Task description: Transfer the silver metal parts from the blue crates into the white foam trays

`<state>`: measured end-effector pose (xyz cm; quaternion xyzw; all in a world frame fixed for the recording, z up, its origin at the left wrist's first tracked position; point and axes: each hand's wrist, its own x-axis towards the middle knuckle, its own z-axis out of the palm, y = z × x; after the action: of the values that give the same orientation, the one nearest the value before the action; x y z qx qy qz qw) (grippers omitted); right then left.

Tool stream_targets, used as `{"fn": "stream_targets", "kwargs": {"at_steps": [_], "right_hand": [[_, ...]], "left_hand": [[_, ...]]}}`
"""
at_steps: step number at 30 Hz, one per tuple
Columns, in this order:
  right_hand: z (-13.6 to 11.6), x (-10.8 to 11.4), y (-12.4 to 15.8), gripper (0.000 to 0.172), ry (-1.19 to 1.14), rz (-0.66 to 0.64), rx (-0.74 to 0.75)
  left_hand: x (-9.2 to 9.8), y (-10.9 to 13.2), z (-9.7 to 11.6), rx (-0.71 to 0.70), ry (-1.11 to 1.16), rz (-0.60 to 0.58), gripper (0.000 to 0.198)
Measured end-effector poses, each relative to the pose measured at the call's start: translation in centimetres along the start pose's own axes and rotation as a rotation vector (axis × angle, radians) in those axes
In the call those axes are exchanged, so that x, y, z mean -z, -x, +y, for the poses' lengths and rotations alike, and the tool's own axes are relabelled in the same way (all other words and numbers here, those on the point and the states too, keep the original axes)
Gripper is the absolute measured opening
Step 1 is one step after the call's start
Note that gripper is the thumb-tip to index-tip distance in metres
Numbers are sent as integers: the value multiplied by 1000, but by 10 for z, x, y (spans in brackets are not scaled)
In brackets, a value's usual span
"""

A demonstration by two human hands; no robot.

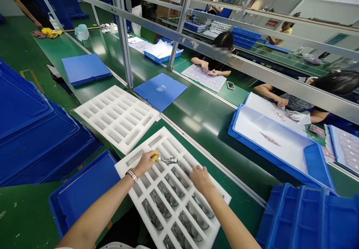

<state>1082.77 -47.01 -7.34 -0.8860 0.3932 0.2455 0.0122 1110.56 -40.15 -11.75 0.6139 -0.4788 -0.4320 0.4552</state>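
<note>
A white foam tray (134, 193) with rows of slots lies in front of me, and shiny curved metal parts (159, 203) fill several of its lower slots. My left hand (145, 162), with yellow covers on its fingertips, pinches one end of a silvery metal part (167, 160) above the tray's upper slots. Over the right side of the tray is my right hand (199, 177), its fingers curled down toward a slot; what they hold, if anything, is hidden. The upper left slots hold no parts.
Another foam tray (116, 116) lies behind, at the left. Blue sheets (160, 91) rest on the green table (202, 110). A paper-lined blue bin (269, 144) stands at the right, blue crates (305, 215) nearby. Metal rails (123, 35) cross ahead; people work beyond.
</note>
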Motion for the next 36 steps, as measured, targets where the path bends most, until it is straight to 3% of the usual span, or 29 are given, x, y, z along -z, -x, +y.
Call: {"fn": "stream_targets", "kwargs": {"at_steps": [3, 6, 11, 15, 18, 21, 24, 28, 32, 36], "right_hand": [[3, 26, 13, 37, -23, 206, -22], [-1, 49, 11, 37, -55, 457, 68], [-4, 60, -23, 31, -51, 451, 112], [5, 49, -52, 33, -167, 496, 53], [7, 39, -72, 38, -241, 411, -29], [8, 31, -88, 38, -238, 301, -58], [15, 25, -97, 35, -219, 251, -52], [22, 25, -102, 31, -183, 182, -33], [11, 33, -111, 32, -139, 116, -22], [-1, 46, -124, 23, -94, 12, -45]], "left_hand": [[3, -6, 18, -39, -61, -16, 24], [3, -19, 38, -88, -87, -19, 25], [-3, -48, 63, -159, -151, -72, 22], [-6, -66, 60, -166, -62, -44, 37], [-4, -72, 35, -116, -80, 66, 47], [-2, -70, -1, -53, -110, 134, 32], [-2, -67, -27, -75, -91, 133, 18], [-4, -66, -35, -98, -91, 137, 18], [-5, -65, -35, -113, -103, 139, 16], [-3, -64, -35, -113, -92, 154, 16]]}}
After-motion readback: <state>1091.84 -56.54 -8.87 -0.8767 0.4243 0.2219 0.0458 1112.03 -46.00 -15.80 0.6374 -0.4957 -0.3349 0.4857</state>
